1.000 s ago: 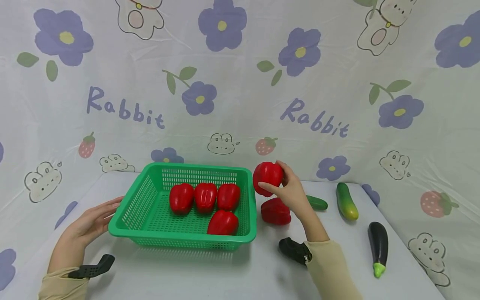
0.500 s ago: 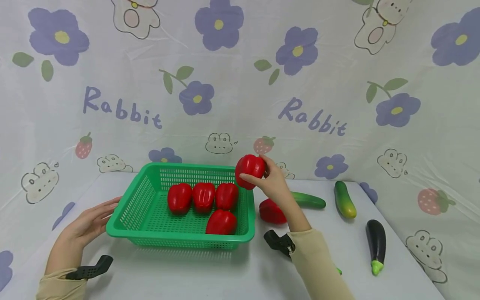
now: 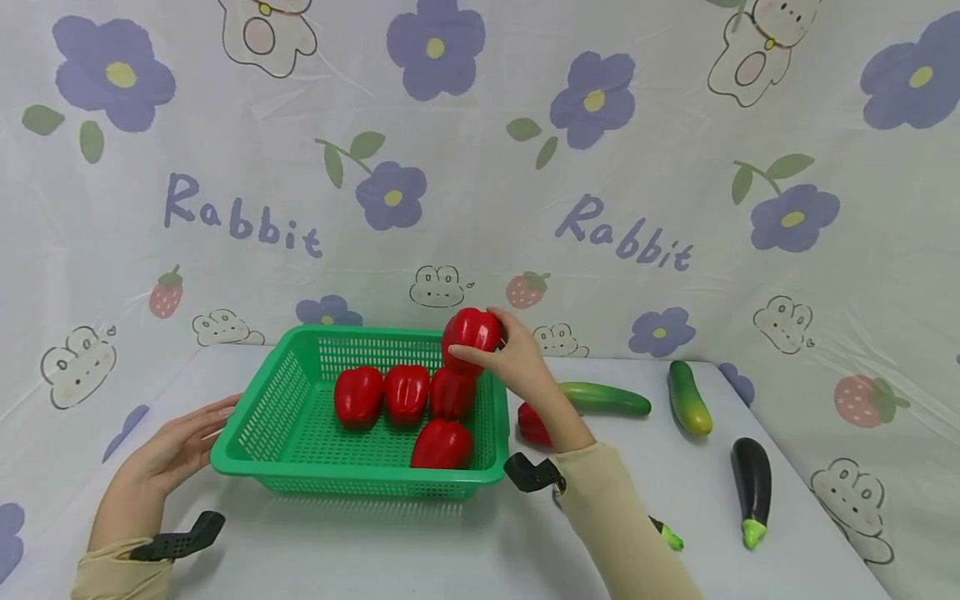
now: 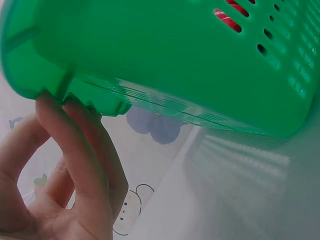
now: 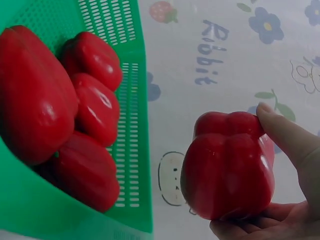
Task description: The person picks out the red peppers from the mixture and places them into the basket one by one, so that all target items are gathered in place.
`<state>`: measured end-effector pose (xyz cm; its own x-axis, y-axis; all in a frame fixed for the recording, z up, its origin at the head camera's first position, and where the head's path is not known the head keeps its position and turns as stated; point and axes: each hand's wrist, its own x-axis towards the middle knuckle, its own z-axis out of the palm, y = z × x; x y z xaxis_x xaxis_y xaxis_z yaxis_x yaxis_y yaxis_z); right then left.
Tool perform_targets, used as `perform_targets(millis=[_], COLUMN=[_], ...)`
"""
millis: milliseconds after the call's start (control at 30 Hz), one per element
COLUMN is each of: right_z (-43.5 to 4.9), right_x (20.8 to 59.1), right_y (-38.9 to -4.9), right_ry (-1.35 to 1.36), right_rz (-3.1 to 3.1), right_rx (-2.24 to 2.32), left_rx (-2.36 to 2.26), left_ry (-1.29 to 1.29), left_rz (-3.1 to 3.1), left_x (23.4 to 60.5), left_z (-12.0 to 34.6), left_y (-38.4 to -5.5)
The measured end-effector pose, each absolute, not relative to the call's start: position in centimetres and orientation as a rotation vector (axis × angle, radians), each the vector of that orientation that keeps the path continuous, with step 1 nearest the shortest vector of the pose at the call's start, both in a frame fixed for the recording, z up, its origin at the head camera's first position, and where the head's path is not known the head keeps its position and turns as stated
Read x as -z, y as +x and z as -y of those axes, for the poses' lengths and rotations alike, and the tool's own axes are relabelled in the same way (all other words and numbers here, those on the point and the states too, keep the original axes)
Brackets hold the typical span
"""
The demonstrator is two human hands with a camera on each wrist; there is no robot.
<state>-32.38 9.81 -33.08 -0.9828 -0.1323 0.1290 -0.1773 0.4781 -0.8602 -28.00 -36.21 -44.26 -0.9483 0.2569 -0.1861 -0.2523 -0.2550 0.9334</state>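
Observation:
My right hand (image 3: 517,354) grips a red bell pepper (image 3: 469,333) between thumb and fingers, above the right back part of a green basket (image 3: 352,474). In the right wrist view the held bell pepper (image 5: 227,167) shows its lobed end. Several red bell peppers (image 3: 357,400) lie in the basket; the held one overlaps the rearmost right one in the head view. My left hand (image 3: 174,446) touches the basket's left rim with its fingertips. In the left wrist view, those fingers (image 4: 80,155) bend loosely beneath the rim.
Behind my right wrist, another red bell pepper (image 3: 531,427) lies partly hidden on the white table (image 3: 360,550). A green cucumber (image 3: 607,398), a green-yellow cucumber (image 3: 689,400) and a dark eggplant (image 3: 752,492) lie to the right. A green stem (image 3: 670,536) pokes out beside my right sleeve.
My right hand has carried the bell pepper leftward from outside the basket's right rim to above its inside. The left hand stays at the basket's left rim.

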Motion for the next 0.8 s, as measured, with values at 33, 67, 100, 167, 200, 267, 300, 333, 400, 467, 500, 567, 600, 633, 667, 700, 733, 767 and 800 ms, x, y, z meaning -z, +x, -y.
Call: perform_targets(millis=[33,67,100,167,200,267,300,333,400,467,500,567,600,633,667,700,733,767,800], right_z=[-9.6,-9.5,-9.3,-8.9,-8.7,-8.3,-8.0,-7.8,-7.3,-6.9,-6.7,-6.3,-6.2,-6.0,-5.9,-5.7,-5.6,-5.4,-5.3], right_x=[33.1,33.1,33.2,33.4,33.4,33.6,33.6,33.7,33.7,33.7,33.7,33.6,33.7,33.6,33.6,33.6,33.6,33.6,33.6], right_y=[-32.3,-32.3,-32.3,-32.4,-32.4,-32.4,-32.4,-32.4,-32.5,-32.5,-32.5,-32.5,-32.5,-32.5,-32.5,-32.5,-32.4,-32.4,-32.4], right_ry=[0.284,0.289,0.293,0.294,0.302,0.308,0.309,0.311,0.321,0.328,0.335,0.353,0.362,0.370,0.377,0.385,0.390,0.394,0.399], right_rz=[2.664,2.665,2.665,2.675,2.677,2.689,2.695,2.704,2.720,2.738,2.749,2.769,2.779,2.786,2.796,2.805,2.817,2.830,2.843], right_rx=[-1.558,-1.562,-1.571,-1.573,-1.582,-1.589,-1.593,-1.590,-1.581,-1.565,-1.554,-1.532,-1.524,-1.518,-1.505,-1.495,-1.483,-1.471,-1.457], left_rx=[-2.265,-2.268,-2.270,-2.274,-2.275,-2.277,-2.276,-2.276,-2.277,-2.275,-2.275,-2.270,-2.269,-2.266,-2.265,-2.267,-2.268,-2.270,-2.274], left_ry=[0.004,0.005,0.006,0.006,0.005,0.002,0.002,0.002,0.006,0.019,0.025,0.036,0.040,0.043,0.045,0.044,0.045,0.047,0.049], left_rz=[-1.677,-1.673,-1.670,-1.667,-1.666,-1.663,-1.664,-1.662,-1.656,-1.655,-1.651,-1.656,-1.658,-1.662,-1.664,-1.662,-1.661,-1.659,-1.652], left_x=[44.3,44.2,44.2,44.2,44.2,44.2,44.2,44.2,44.1,44.1,44.1,44.1,44.1,44.1,44.1,44.1,44.1,44.1,44.1], left_z=[36.2,36.3,36.3,36.3,36.3,36.2,36.2,36.2,36.2,36.2,36.2,36.2,36.2,36.1,36.1,36.1,36.1,36.1,36.1], left_y=[-28.0,-28.0,-28.0,-27.9,-27.9,-27.9,-27.9,-27.9,-27.9,-28.0,-28.0,-28.0,-28.0,-28.0,-28.0,-28.0,-28.0,-28.0,-28.0])
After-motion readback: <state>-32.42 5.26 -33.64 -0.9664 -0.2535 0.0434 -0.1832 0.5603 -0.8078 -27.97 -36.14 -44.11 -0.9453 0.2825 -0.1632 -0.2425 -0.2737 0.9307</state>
